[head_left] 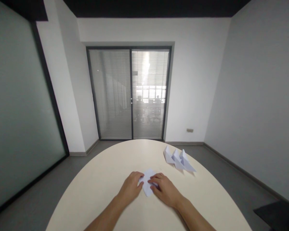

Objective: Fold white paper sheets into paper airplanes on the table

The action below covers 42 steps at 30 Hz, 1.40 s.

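A small piece of folded white paper (147,189) lies on the round table between my hands, one corner pointing towards me. My left hand (132,186) holds its left edge, thumb and fingers closed at the corner. From the other side, my right hand (164,189) grips the right part, with curled fingers over the top and the thumb near the lower edge. Part of the paper is covered by the right fingers. Beyond my right hand stand several folded paper boats (179,160), set close together in a row.
The pale round table (98,189) has its curved edge ahead and to both sides. A dark flat object (279,213) shows at the lower right, beside the table. Further off are glass doors with blinds (131,93) and a frosted glass panel (21,112) on the left.
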Each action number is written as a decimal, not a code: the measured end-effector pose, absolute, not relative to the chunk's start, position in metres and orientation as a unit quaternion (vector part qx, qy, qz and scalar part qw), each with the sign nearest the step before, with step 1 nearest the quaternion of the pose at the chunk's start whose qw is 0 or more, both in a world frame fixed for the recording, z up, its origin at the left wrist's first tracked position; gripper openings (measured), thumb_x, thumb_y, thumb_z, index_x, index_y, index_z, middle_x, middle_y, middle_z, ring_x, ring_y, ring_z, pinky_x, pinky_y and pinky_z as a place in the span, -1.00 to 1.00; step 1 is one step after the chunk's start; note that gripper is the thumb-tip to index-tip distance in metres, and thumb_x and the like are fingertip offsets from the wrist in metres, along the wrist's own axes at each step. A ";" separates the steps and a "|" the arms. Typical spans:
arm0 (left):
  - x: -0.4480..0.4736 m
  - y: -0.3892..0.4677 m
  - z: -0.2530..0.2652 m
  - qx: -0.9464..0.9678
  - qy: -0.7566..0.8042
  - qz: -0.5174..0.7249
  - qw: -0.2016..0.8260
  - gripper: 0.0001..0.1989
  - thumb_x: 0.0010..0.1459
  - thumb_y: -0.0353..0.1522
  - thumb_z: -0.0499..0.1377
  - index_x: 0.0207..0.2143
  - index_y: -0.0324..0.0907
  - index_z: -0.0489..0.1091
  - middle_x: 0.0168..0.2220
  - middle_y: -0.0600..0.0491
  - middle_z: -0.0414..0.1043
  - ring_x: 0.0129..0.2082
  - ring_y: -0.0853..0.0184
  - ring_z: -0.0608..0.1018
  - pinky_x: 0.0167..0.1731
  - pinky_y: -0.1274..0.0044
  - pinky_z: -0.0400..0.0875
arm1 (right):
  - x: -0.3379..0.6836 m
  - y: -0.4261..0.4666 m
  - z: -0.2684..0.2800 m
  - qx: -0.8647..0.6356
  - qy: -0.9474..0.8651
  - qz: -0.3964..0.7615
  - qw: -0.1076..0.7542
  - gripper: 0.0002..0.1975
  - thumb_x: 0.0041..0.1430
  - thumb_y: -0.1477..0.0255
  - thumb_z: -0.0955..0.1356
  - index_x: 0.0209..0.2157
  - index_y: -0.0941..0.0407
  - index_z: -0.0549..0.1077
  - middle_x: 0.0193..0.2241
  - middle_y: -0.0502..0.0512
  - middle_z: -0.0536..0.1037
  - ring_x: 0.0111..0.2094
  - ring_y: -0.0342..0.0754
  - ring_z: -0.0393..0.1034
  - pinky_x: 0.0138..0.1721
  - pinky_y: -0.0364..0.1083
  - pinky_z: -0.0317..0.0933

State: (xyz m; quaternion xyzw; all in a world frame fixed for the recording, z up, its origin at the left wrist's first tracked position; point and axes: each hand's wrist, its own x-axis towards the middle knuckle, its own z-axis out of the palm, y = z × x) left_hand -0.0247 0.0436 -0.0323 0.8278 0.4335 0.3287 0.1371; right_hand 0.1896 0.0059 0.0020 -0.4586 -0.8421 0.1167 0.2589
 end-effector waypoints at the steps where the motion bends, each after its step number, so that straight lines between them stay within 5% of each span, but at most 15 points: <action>1: -0.025 0.043 -0.031 0.829 0.433 0.328 0.131 -0.74 0.15 -0.47 0.12 -0.10 -0.13 0.43 -0.10 -0.02 0.50 -0.05 0.21 0.48 0.02 0.38 0.37 | 0.190 0.006 0.001 -0.459 -0.841 0.117 0.260 -0.71 0.20 0.43 0.30 -0.08 0.00 0.56 -0.10 0.10 0.57 -0.04 0.03 0.37 0.03 0.00 0.21; 5: -0.023 0.036 -0.023 0.844 0.413 0.324 0.111 -0.78 0.22 -0.42 0.11 -0.10 -0.14 0.45 -0.10 -0.02 0.51 -0.05 0.21 0.48 0.03 0.37 0.36 | 0.190 0.007 -0.002 -0.465 -0.838 0.112 0.263 -0.73 0.19 0.45 0.31 -0.12 0.01 0.56 -0.12 0.09 0.56 -0.06 0.02 0.36 0.01 -0.02 0.20; 11: -0.023 0.030 -0.025 0.889 0.365 0.238 0.140 -0.56 0.27 -0.29 0.12 0.20 -0.06 0.31 0.26 -0.03 0.26 0.27 0.12 0.26 0.26 0.20 0.13 | 0.189 0.008 -0.001 -0.490 -0.823 0.104 0.268 -0.74 0.16 0.49 0.29 -0.15 0.03 0.55 -0.14 0.10 0.55 -0.07 0.02 0.36 0.00 -0.03 0.19; 15: -0.025 0.031 -0.023 0.896 0.354 0.232 0.132 -0.61 0.30 -0.31 0.09 0.16 -0.02 0.37 0.25 -0.02 0.28 0.27 0.16 0.27 0.28 0.19 0.10 | 0.190 0.008 -0.003 -0.494 -0.820 0.106 0.269 -0.76 0.18 0.46 0.28 -0.17 0.06 0.54 -0.14 0.12 0.56 -0.04 0.03 0.37 0.03 -0.02 0.20; 18: -0.025 0.032 -0.019 0.901 0.342 0.239 0.120 -0.67 0.28 -0.32 0.12 0.08 -0.04 0.45 0.18 -0.03 0.37 0.19 0.17 0.35 0.25 0.20 0.14 | 0.193 0.011 -0.010 -0.486 -0.832 0.111 0.244 -0.65 0.23 0.36 0.27 0.01 0.09 0.48 0.06 0.20 0.49 0.12 0.08 0.30 0.16 0.04 0.14; 21: -0.024 0.033 -0.018 0.901 0.329 0.256 0.117 -0.72 0.27 -0.33 0.13 0.00 -0.03 0.50 0.11 0.00 0.42 0.12 0.18 0.38 0.19 0.26 0.23 | 0.195 0.013 -0.016 -0.499 -0.840 0.121 0.177 -0.45 0.29 0.24 0.22 0.25 0.14 0.27 0.29 0.25 0.22 0.32 0.16 0.03 0.31 0.16 -0.08; 26: -0.024 0.035 -0.020 0.900 0.323 0.266 0.120 -0.75 0.28 -0.33 0.13 -0.04 -0.01 0.52 0.07 0.01 0.43 0.08 0.20 0.37 0.14 0.31 0.26 | 0.196 0.015 -0.017 -0.538 -0.824 0.132 0.121 -0.30 0.29 0.04 0.18 0.35 0.09 0.08 0.37 0.17 0.02 0.38 0.20 -0.18 0.34 0.20 -0.23; 33: -0.025 0.032 -0.014 0.900 0.331 0.248 0.136 -0.72 0.26 -0.33 0.15 -0.01 0.07 0.50 0.05 0.05 0.42 0.07 0.20 0.36 0.13 0.32 0.25 | 0.197 0.016 -0.021 -0.571 -0.799 0.119 0.143 -0.30 0.31 0.01 0.11 0.32 0.13 0.15 0.35 0.15 0.11 0.37 0.23 -0.14 0.34 0.19 -0.18; 42: -0.026 0.029 -0.012 0.898 0.318 0.255 0.162 -0.70 0.11 -0.35 0.28 -0.07 0.01 0.52 -0.07 0.04 0.43 -0.03 0.24 0.40 0.05 0.40 0.30 | 0.203 0.016 -0.011 -0.494 -0.841 0.114 0.189 -0.45 0.20 0.19 0.28 0.14 0.18 0.40 0.23 0.24 0.34 0.33 0.19 0.02 0.34 0.14 -0.13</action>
